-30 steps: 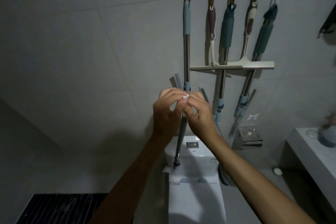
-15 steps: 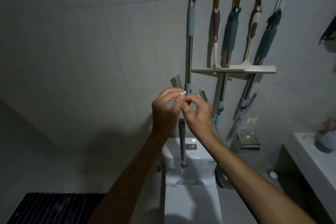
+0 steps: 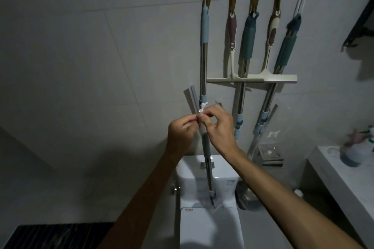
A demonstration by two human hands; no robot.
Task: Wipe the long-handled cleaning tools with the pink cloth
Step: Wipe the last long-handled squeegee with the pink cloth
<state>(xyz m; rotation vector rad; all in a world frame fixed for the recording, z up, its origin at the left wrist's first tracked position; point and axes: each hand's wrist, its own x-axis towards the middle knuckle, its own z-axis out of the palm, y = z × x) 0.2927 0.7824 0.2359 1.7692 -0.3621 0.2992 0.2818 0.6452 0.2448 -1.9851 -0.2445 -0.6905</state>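
Both hands (image 3: 202,127) pinching small pale cloth (image 3: 203,108) at pole (image 3: 203,66).

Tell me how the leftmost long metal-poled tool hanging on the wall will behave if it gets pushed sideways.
The leftmost hanging tool with the steel pole and pale blue sleeve probably swings, since it seems to hang from a top hook only. The pole looks rigid. Its lower end above the white toilet tank could knock it.
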